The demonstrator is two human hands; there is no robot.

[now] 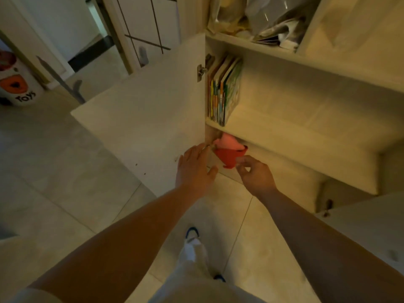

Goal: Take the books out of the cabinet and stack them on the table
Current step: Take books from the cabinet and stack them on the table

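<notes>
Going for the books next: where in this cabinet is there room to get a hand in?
The middle shelf is bare right of the books, which pack its left end against the wall. The top shelf is crammed with bags. Below, the red object and both hands, left hand and right hand, crowd the opening.

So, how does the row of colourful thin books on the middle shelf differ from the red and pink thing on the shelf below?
The row of colourful thin books stands upright, leaning against the cabinet's left wall; the red and pink thing lies lower and sticks out past its shelf edge. No hand touches the books; the right hand holds the red thing, with the left hand open beside it. Both sit at the cabinet's left side.
</notes>
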